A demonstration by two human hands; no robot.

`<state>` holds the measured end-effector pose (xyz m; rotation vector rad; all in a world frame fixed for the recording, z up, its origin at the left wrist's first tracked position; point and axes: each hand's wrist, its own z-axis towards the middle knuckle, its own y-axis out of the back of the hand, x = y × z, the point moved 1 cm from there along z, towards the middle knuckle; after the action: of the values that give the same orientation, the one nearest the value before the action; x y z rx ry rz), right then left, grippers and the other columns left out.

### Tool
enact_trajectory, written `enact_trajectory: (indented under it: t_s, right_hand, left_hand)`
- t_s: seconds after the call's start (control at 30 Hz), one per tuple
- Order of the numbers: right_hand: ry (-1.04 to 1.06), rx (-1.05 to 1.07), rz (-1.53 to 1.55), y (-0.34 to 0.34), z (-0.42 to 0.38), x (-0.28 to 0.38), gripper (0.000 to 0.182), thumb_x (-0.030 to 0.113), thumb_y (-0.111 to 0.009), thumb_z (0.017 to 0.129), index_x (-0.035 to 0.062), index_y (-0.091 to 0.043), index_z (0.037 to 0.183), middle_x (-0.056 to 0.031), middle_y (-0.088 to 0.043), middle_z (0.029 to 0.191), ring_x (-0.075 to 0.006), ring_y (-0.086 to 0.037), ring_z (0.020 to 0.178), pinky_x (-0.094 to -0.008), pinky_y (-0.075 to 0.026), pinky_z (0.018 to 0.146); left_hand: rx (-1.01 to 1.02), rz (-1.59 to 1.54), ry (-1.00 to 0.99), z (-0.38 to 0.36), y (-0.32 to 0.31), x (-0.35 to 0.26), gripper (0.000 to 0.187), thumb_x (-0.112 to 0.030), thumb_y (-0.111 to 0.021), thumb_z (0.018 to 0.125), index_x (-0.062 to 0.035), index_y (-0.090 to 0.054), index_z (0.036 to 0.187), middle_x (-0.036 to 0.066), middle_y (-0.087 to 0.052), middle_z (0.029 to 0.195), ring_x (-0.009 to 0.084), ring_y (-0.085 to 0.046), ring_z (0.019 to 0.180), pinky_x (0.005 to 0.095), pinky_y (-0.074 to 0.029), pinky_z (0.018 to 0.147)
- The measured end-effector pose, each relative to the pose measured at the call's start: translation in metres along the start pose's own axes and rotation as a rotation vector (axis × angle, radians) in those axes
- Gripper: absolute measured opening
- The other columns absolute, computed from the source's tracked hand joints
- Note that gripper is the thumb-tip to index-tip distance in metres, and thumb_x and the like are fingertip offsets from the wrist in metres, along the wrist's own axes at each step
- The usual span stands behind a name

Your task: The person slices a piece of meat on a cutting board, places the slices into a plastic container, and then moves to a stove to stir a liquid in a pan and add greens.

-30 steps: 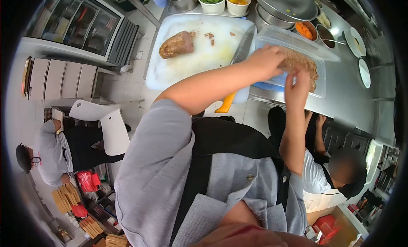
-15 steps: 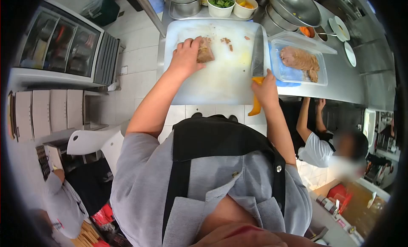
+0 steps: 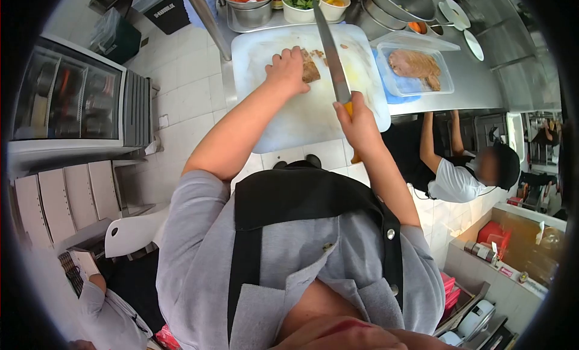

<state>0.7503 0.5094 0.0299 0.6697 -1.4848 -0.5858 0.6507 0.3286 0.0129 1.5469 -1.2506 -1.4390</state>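
On a white cutting board [image 3: 289, 118] lies a chunk of cooked meat [image 3: 310, 71]. My left hand [image 3: 286, 71] is closed over its left side, pressing it to the board. In my right hand [image 3: 360, 122] is a large knife [image 3: 333, 54] with a yellow handle; its blade is raised over the board to the right of the meat and points away from me. Small meat scraps [image 3: 318, 53] lie behind the chunk, partly hidden. Right of the board, a clear plastic container [image 3: 447, 78] holds a larger piece of cooked meat [image 3: 415, 64].
Along the back stand a white tub of green leaves [image 3: 300, 0], a tub of yellow pieces [image 3: 333, 4], a metal pot [image 3: 252, 16] of orange shreds and a large steel bowl [image 3: 401, 3]. A co-worker [image 3: 461, 175] is at the right; another person [image 3: 111, 317] is lower left.
The knife has come off the board's right side, lifted and swung left toward the meat. My left hand still holds the chunk. The whole view has turned slightly.
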Motion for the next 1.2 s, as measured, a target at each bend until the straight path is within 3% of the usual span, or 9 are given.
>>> enact_trajectory:
  t_s: [0.1,0.2,0.4,0.8,0.9,1.2]
  right_hand:
    - [0.031,0.042,-0.205,0.001,0.008,0.003,0.026,0.024,-0.049,0.094,-0.0004,-0.042,0.091,-0.0269,-0.060,0.076,-0.0456,-0.060,0.074,-0.0537,-0.047,0.066]
    - [0.090,0.060,-0.295,-0.003,0.010,-0.001,0.024,0.023,-0.048,0.094,0.0005,-0.043,0.092,-0.0246,-0.061,0.075,-0.0436,-0.061,0.070,-0.0522,-0.048,0.065]
    - [0.108,0.120,-0.322,-0.001,0.013,0.008,0.021,0.022,-0.048,0.094,0.0014,-0.044,0.093,-0.0224,-0.061,0.073,-0.0407,-0.062,0.068,-0.0498,-0.050,0.062]
    - [0.180,0.076,-0.399,-0.009,0.012,0.001,0.021,0.022,-0.049,0.094,0.0015,-0.044,0.093,-0.0202,-0.061,0.072,-0.0387,-0.063,0.065,-0.0475,-0.052,0.057]
    - [0.173,0.087,-0.454,-0.008,0.012,0.003,0.020,0.021,-0.049,0.093,0.0017,-0.045,0.092,-0.0199,-0.061,0.071,-0.0380,-0.064,0.065,-0.0468,-0.052,0.056]
    - [0.062,0.199,-0.498,-0.008,0.020,0.020,0.015,0.014,-0.048,0.089,-0.0010,-0.048,0.093,-0.0222,-0.064,0.076,-0.0371,-0.066,0.070,-0.0455,-0.054,0.061]
  left_hand:
    - [0.129,-0.024,0.030,0.004,0.014,-0.003,0.105,-0.041,-0.085,0.055,0.0035,-0.034,0.135,0.023,-0.043,0.132,0.0390,-0.046,0.121,0.0429,-0.045,0.097]
    - [0.180,-0.019,-0.003,0.023,0.016,0.002,0.107,-0.047,-0.086,0.052,0.0110,-0.038,0.128,0.027,-0.048,0.128,0.0375,-0.050,0.119,0.0382,-0.046,0.097]
    - [0.280,-0.034,-0.028,0.036,0.016,0.001,0.101,-0.047,-0.086,0.051,0.0146,-0.044,0.120,0.028,-0.057,0.117,0.0336,-0.059,0.109,0.0340,-0.047,0.094]
    - [0.243,-0.003,0.014,0.037,0.010,0.001,0.098,-0.046,-0.087,0.049,0.0104,-0.048,0.119,0.023,-0.059,0.116,0.0319,-0.059,0.108,0.0333,-0.049,0.092]
    - [0.189,0.050,-0.009,0.031,0.013,-0.003,0.102,-0.048,-0.087,0.049,0.0129,-0.045,0.120,0.026,-0.058,0.116,0.0322,-0.059,0.108,0.0335,-0.048,0.093]
    - [0.229,-0.038,0.037,0.027,0.015,-0.002,0.090,-0.043,-0.083,0.052,0.0097,-0.048,0.117,0.024,-0.059,0.115,0.0313,-0.060,0.107,0.0341,-0.050,0.090]
